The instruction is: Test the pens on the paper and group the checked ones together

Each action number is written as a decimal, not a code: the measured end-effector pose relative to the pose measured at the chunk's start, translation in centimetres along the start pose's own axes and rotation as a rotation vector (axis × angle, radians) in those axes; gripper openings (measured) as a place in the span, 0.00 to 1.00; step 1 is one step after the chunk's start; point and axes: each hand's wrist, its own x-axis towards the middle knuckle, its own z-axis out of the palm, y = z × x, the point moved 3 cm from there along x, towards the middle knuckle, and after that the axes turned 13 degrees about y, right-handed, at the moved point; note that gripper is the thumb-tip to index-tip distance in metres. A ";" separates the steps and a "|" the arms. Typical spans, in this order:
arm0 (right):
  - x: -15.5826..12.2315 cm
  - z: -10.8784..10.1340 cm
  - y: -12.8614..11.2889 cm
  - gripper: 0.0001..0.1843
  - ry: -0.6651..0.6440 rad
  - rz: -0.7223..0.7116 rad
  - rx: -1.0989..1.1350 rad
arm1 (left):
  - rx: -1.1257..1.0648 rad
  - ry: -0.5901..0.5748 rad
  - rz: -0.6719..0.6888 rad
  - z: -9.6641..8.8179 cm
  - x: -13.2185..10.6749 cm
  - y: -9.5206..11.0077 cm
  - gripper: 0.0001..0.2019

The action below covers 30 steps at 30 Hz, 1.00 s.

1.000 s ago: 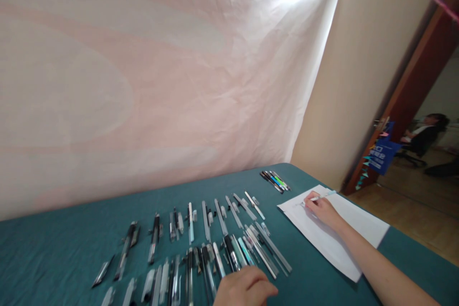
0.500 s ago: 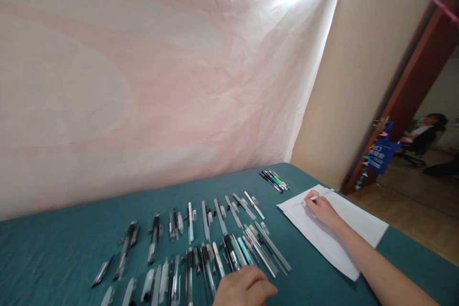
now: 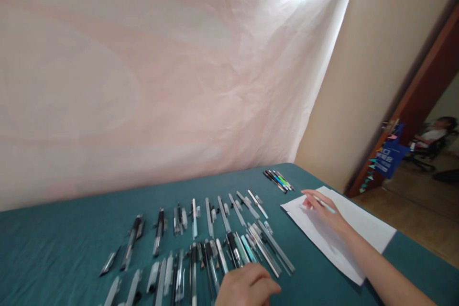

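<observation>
In the head view, a pale pink-and-white hanging cloth (image 3: 172, 91) backs a green cloth-covered table (image 3: 64, 244). The bottom edge cuts off the nearest slim plastic pens (image 3: 263, 252) and the curled left hand (image 3: 247, 284); whether it holds anything cannot be told. Well apart, at right, the right hand (image 3: 325, 211) pinches a slim white-and-pale-blue pen (image 3: 327, 204), tip indistinct, over white paper (image 3: 369, 224).

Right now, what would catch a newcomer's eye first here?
Probably the pens, lined up in rows across the green table. To their right, the right hand holds a pale pen over white paper. Behind the table hangs a pink sheet, bright at top right.
</observation>
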 end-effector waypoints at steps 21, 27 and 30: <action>-7.4 8.9 -8.7 0.05 -0.300 -0.136 -0.058 | -0.007 0.035 0.027 0.2 0.1 -0.3 0.10; -7.4 8.9 -8.8 0.05 -0.327 -0.125 -0.062 | -0.002 -0.026 -0.009 -0.5 0.5 0.4 0.09; -7.2 8.6 -8.9 0.05 -0.335 -0.110 -0.098 | -0.033 -0.020 -0.019 -0.1 0.2 0.0 0.09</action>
